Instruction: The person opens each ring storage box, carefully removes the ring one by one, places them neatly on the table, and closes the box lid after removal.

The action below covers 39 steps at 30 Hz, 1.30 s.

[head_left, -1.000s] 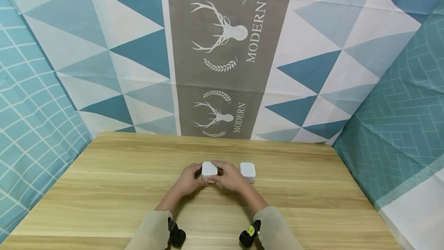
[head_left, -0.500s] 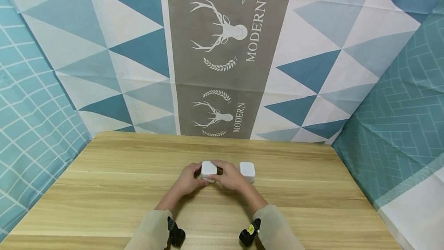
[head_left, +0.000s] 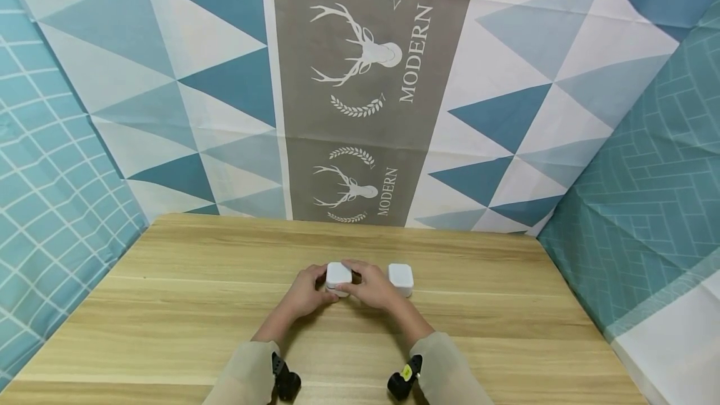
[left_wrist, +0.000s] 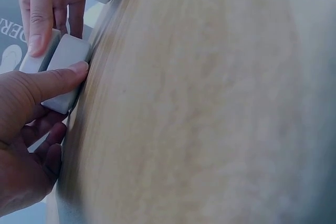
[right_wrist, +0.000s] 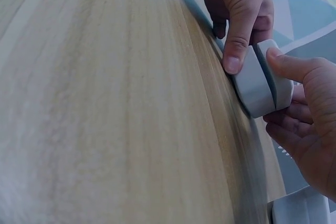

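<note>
A small white rounded-square box in two layers stands on the wooden table [head_left: 197,330], between both hands. My left hand [head_left: 306,292] pinches the lower white part [right_wrist: 253,87], its thumb on the near side close to the tabletop. Above that, my right hand [head_left: 368,283] pinches the upper white part [head_left: 339,272], with thumb in front and fingers behind. A dark gap runs between the two layers in the right wrist view; whether they still touch inside, I cannot tell. Just right of my right hand sits a second white rounded-square box [head_left: 400,276], untouched.
Patterned cloth [head_left: 360,111] hangs behind the table's far edge. Blue gridded cloth [head_left: 50,192] borders the left side, and teal cloth [head_left: 635,205] the right. A white surface [head_left: 675,336] lies at the lower right. Both wrists wear small black cameras.
Both hands keep their hold and place on the white box. A slightly clearer dark line seems to show between its layers now. The second box has not moved.
</note>
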### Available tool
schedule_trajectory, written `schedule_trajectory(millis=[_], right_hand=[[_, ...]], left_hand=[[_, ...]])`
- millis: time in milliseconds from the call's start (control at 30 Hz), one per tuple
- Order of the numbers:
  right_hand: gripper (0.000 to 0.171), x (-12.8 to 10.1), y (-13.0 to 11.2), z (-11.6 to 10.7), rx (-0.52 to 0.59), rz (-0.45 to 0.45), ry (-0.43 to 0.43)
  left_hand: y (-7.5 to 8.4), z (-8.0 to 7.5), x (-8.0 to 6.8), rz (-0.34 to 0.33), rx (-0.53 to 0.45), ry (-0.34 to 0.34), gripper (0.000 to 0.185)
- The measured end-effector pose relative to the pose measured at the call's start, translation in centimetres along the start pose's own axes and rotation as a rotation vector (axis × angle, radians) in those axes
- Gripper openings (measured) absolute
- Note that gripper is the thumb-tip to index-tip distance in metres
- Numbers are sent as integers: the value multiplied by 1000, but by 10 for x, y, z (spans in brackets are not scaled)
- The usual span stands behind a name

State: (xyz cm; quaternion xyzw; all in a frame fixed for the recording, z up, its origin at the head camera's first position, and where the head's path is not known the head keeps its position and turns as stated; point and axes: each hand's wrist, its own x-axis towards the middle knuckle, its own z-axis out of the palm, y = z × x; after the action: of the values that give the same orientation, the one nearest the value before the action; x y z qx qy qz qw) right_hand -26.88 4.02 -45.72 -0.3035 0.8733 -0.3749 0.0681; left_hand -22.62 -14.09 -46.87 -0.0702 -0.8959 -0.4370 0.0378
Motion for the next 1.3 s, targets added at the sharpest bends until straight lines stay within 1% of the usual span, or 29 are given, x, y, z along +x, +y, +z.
schedule_trajectory(millis=[733,1300], right_hand=[[64,0,-1,-1,10,13,-13],[61,4,3,-1,9,3,-10]], left_hand=[[-2,1,0,-3,21,-9,68],[-1,0,-1,-1,10,-3,69]])
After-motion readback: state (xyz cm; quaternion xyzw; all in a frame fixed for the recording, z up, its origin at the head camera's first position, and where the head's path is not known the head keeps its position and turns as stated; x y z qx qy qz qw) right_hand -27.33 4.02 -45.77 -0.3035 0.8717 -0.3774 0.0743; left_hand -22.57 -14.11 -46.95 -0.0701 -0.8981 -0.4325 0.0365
